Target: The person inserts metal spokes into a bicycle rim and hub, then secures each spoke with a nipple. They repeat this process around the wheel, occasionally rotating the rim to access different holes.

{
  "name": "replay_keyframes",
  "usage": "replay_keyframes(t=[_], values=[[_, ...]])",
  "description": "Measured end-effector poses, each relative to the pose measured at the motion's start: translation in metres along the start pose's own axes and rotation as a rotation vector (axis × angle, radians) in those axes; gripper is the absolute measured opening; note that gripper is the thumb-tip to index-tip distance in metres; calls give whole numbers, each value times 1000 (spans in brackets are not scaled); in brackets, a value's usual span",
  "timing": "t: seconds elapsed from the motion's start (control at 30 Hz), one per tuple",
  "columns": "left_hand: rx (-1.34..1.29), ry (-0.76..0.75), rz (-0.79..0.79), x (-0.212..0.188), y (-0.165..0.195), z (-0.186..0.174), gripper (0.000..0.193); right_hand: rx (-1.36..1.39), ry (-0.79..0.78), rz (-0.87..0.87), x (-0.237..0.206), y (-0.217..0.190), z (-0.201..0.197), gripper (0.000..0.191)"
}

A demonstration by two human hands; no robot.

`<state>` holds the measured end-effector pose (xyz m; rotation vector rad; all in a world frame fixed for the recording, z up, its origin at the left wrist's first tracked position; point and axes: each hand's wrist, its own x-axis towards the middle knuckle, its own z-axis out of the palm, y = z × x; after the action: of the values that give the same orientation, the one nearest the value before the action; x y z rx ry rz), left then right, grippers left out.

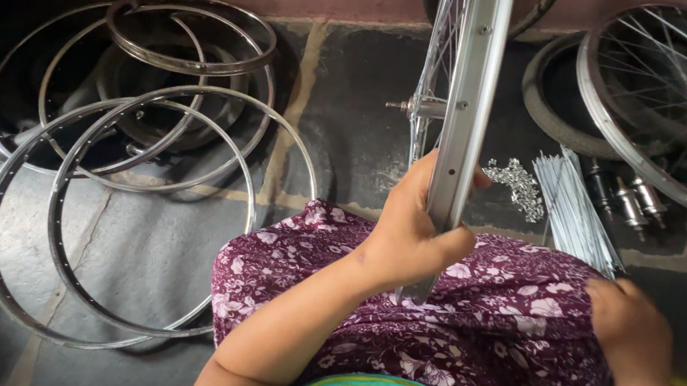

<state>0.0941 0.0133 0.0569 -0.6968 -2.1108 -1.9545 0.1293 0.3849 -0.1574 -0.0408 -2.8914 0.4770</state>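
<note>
- We see a spoked bicycle wheel (461, 104) standing upright on edge in the middle of the scene, its silver rim running from the top of the view down onto the lap.
- Our left hand (415, 238) is clenched round the lower part of that rim, thumb on the right side and fingers wrapped on the left, holding it against the knee.
- The wheel's hub axle (419, 106) sticks out to the left, partway up.
- Our right hand (629, 325) rests at the near right on the purple flowered cloth (474, 315) that covers the lap; its fingers are curled under, and we cannot tell whether they pinch the cloth, hold something small or hold nothing.
- Just beyond the right hand, a bundle of loose spokes (573, 207) lies on the floor, fanning out toward the far side.
- Left of that bundle, a small heap of spoke nipples (519, 185) sits close to the wheel.
- Right of the spokes lie a few hubs (632, 200).
- At the far right another spoked wheel (671, 107) lies tilted over a tyre (549, 104).
- Well apart on the left, several bare rims (145, 165) are stacked and overlapping on the stone floor (144, 258).
</note>
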Motion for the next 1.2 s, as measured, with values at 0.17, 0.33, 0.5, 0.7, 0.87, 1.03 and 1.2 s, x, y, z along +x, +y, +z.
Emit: replay_keyframes(t=[0.17, 0.33, 0.5, 0.7, 0.87, 1.03, 1.2], values=[[30, 16, 35, -3, 1, 12, 47, -154, 37, 37, -37, 30, 4, 26], [53, 35, 40, -10, 3, 17, 48, -334, -32, 61, -41, 8, -2, 27], [-3, 67, 49, -16, -1, 18, 48, 106, 4, 67, -33, -44, -29, 25], [-64, 126, 69, -18, -11, 25, 46, 1240, -164, -169, -47, -140, -35, 28], [64, 185, 113, -30, -5, 35, 39, 1131, -214, -572, -48, -197, -30, 22], [115, 252, 119, -43, 4, 45, 37, 1036, -443, -582, -43, -203, -29, 16], [175, 247, 70, -34, 1, 43, 30, 1042, -269, -632, -40, -205, -27, 17]])
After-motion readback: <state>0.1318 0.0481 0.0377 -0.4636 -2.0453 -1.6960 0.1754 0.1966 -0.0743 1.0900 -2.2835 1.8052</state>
